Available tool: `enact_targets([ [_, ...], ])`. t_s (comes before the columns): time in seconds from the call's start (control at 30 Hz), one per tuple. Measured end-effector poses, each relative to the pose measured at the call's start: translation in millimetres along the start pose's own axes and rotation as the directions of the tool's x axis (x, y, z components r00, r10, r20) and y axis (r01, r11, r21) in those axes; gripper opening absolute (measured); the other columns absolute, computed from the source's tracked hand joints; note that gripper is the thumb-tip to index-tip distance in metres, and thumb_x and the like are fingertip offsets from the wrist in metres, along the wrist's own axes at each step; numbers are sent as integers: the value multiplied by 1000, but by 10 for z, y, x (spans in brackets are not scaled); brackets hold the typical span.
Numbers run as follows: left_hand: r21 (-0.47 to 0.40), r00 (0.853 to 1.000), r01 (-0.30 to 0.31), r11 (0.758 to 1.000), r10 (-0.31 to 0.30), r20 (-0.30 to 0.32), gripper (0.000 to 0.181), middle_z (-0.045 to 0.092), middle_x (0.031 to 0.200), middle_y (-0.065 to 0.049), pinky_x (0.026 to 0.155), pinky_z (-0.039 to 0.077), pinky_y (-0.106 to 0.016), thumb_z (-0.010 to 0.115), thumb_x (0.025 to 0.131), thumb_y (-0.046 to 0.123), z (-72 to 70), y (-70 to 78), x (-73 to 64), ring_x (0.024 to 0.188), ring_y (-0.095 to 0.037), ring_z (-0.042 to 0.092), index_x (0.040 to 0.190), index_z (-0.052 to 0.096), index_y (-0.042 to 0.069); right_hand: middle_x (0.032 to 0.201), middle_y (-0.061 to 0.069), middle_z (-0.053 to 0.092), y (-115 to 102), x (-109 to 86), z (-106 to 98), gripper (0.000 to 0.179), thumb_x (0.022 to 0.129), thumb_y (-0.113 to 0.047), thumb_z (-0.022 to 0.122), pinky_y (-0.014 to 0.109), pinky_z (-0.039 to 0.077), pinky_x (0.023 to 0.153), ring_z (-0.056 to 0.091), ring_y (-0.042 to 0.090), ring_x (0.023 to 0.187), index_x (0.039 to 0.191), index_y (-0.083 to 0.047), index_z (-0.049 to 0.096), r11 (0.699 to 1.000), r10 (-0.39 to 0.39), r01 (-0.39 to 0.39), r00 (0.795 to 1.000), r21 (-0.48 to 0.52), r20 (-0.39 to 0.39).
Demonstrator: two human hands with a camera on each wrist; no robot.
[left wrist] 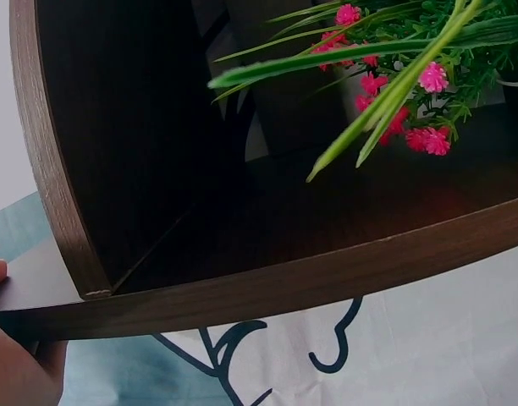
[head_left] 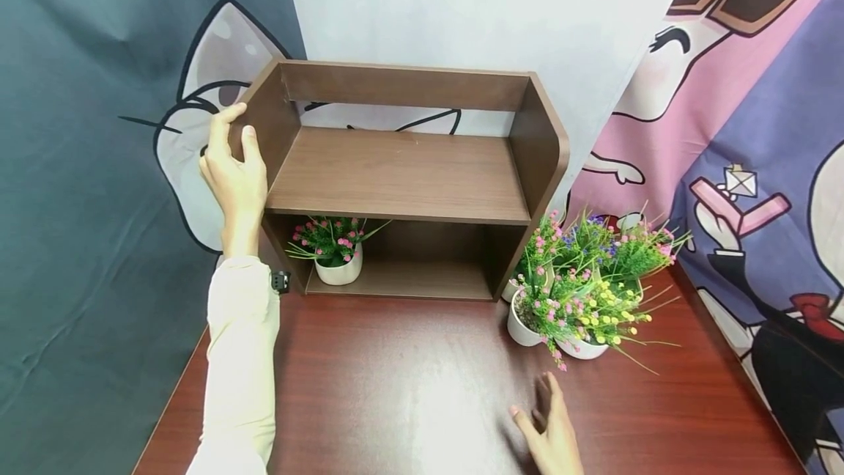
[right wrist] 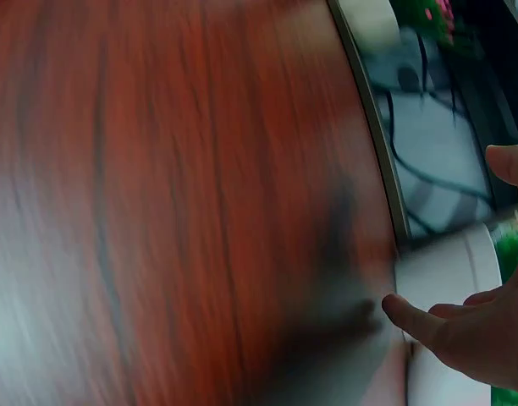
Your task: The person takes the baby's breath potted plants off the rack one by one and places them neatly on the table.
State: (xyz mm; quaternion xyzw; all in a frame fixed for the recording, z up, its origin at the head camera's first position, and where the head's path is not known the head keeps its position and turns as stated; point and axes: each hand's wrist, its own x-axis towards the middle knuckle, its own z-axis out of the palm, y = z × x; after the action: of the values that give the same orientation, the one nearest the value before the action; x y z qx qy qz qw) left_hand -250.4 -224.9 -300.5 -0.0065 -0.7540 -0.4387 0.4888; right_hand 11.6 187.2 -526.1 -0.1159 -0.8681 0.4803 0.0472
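A brown two-tier wooden shelf (head_left: 402, 171) stands on the table. My left hand (head_left: 234, 167) grips the front edge of its left side panel, and the left wrist view shows the hand (left wrist: 22, 364) on both sides of the board. In the lower tier, at the left, sits a white pot with pink flowers (head_left: 338, 266). My right hand (head_left: 554, 431) is above the table with fingers spread and nothing in it. Nearest to it are a white pot with pink flowers (head_left: 524, 321) and one with yellow flowers (head_left: 583, 347).
Behind these two pots, more potted plants with blue and pink flowers (head_left: 593, 240) crowd against the shelf's right side. The red-brown table (head_left: 395, 380) spreads in front of the shelf. Printed cloths (head_left: 99, 240) hang at the back and on both sides.
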Motion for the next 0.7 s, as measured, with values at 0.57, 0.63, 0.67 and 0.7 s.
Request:
enact_targets([
  [0.57,25,1000,-23,999,23,-1,26,61,117,17,89,36,-25,53,92,13,-2,-12,-6,104,-14,56,115,65,16,131,21,47,-549,391,974,72,82,-34,69,50,41,89,56,37,107,139,-3,36,914,-405,392,893,105,197],
  [0.63,28,999,-37,999,37,2,26,61,118,15,88,37,-26,53,92,12,-3,-14,-4,102,-17,57,116,65,15,133,22,45,-672,454,1150,74,82,-34,69,50,41,89,54,37,109,140,-3,33,904,-427,404,874,142,230],
  [0.67,29,999,-40,999,40,1,26,61,118,13,88,37,-26,53,92,12,-1,-17,-3,101,-19,58,116,65,14,133,21,44,-739,482,1236,75,83,-35,68,50,40,91,53,37,111,141,-4,32,900,-434,408,866,152,247],
  [0.7,24,999,-33,999,33,-2,26,62,118,13,88,37,-26,53,92,11,0,-21,-2,100,-20,58,116,65,14,135,21,43,-805,509,1323,76,83,-36,68,49,40,91,51,36,113,142,-5,31,897,-441,412,858,160,264],
])
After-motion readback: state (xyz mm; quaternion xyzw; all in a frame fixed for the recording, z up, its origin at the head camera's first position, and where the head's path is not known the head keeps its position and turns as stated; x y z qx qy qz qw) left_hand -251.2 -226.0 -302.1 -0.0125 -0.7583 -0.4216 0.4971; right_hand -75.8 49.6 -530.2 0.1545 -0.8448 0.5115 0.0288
